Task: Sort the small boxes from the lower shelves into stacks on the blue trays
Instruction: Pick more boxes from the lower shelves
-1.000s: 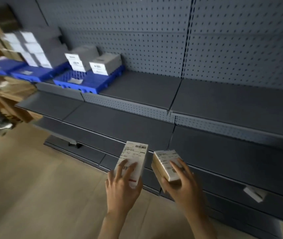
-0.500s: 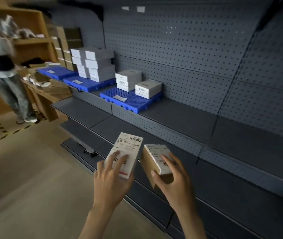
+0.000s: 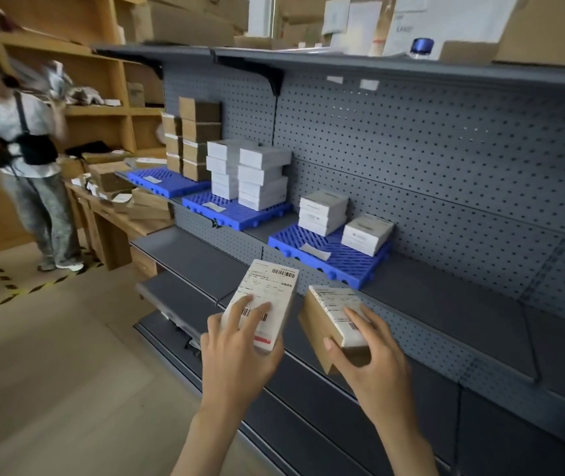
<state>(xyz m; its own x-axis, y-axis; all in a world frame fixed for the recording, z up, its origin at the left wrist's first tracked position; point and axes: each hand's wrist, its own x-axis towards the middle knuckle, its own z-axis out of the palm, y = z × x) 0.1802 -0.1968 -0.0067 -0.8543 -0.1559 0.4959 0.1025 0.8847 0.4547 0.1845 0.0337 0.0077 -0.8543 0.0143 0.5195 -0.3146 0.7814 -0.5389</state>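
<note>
My left hand (image 3: 236, 352) grips a white labelled box (image 3: 267, 297), and my right hand (image 3: 374, 359) grips a brown cardboard box (image 3: 322, 324) with a white label on top. I hold both in front of the lower grey shelves. Three blue trays sit on the middle shelf. The nearest tray (image 3: 339, 262) carries two short stacks of white boxes (image 3: 322, 211). The middle tray (image 3: 240, 211) bears taller white stacks (image 3: 250, 173). The far tray (image 3: 164, 180) has brown box stacks (image 3: 193, 139).
A person (image 3: 26, 166) stands at the left beside a wooden table (image 3: 116, 214) and wooden shelving. The top shelf (image 3: 377, 60) holds cartons and a blue-capped bottle. Grey pegboard backs the shelves. Yellow-black tape marks the floor.
My view has lifted from the low shelves up to the trays and the top shelf. Both hands have kept their boxes and risen toward the nearest blue tray.
</note>
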